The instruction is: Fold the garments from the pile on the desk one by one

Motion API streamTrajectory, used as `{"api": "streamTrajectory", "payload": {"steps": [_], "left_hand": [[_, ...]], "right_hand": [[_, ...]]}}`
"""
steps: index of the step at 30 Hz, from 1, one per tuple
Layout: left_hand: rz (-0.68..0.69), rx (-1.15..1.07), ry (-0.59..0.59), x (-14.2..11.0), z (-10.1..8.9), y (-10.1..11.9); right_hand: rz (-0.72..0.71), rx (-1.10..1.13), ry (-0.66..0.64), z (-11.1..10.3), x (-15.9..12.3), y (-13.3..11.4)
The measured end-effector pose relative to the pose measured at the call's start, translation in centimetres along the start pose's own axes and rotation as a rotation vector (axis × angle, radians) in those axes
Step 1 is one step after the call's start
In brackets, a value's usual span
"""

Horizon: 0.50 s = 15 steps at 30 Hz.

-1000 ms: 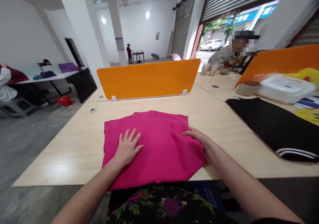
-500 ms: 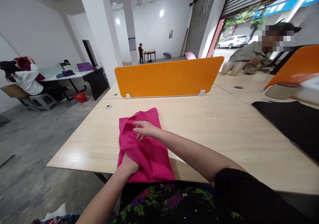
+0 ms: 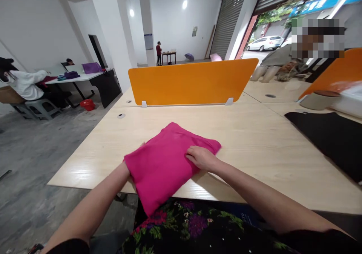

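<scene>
A bright pink folded cloth [image 3: 162, 156] lies at a slant over the front of the table, with one corner hanging past the edge toward my lap. My left hand [image 3: 125, 170] reaches under its left side; the cloth covers nearly all of that hand, and only a small bit of a finger shows beyond the far edge. On the right part of the cloth rests my right hand [image 3: 200, 158], its fingers curled in and gripping the fabric.
An orange divider [image 3: 192, 82] stands across the back of the pale wooden table [image 3: 254, 144]. Black sheet material [image 3: 328, 133] lies at the right. Near it is a round greenish object [image 3: 319, 100]. A co-worker [image 3: 275, 60] sits beyond, at the right.
The pink cloth has been turned over and swung to a slant, its right corner now farther right. My left hand has gone beneath it. My right hand has moved right and closed on the cloth.
</scene>
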<state>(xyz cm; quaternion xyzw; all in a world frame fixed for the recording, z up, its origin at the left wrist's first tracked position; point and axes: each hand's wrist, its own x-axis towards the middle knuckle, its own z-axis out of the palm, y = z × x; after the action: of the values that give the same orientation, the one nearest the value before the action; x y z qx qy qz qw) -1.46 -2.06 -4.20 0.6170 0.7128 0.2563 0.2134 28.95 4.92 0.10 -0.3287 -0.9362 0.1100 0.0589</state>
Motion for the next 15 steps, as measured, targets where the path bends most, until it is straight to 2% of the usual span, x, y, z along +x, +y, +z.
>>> {"api": "streamTrajectory", "payload": {"steps": [2, 3, 6, 8, 10, 11, 12, 14, 15], "left_hand": [[0.054, 0.074, -0.03, 0.9, -1.7, 0.0], [0.072, 0.151, -0.003, 1.3, -2.8, -0.1], [0.029, 0.383, 0.2, 1.2, -5.6, 0.0], [-0.004, 0.475, 0.348, -0.1, -6.0, 0.6], [0.091, 0.528, 0.361, -2.1, -4.6, 1.8], [0.173, 0.564, 0.32, -3.2, -3.4, 2.5], [0.242, 0.597, 0.221, -4.2, -2.1, 3.0], [0.226, 0.602, 0.071, -5.9, 0.3, 3.6], [0.178, 0.585, 0.045, -6.6, 1.1, 3.6]], "right_hand": [[-0.017, 0.093, -0.036, -0.3, -2.0, 0.5], [-0.013, 0.125, -0.019, -0.5, -2.8, 0.8], [0.046, 0.101, 0.185, -0.3, -4.1, 2.3], [0.073, 0.039, 0.276, 0.3, -4.1, 3.2], [0.06, 0.018, 0.212, 1.2, -3.6, 4.0], [0.043, 0.026, 0.148, 1.7, -3.2, 4.4], [0.021, 0.043, 0.088, 2.1, -2.8, 4.7], [-0.034, 0.092, 0.022, 2.6, -2.2, 5.5], [-0.049, 0.114, 0.04, 2.7, -2.1, 5.8]]}}
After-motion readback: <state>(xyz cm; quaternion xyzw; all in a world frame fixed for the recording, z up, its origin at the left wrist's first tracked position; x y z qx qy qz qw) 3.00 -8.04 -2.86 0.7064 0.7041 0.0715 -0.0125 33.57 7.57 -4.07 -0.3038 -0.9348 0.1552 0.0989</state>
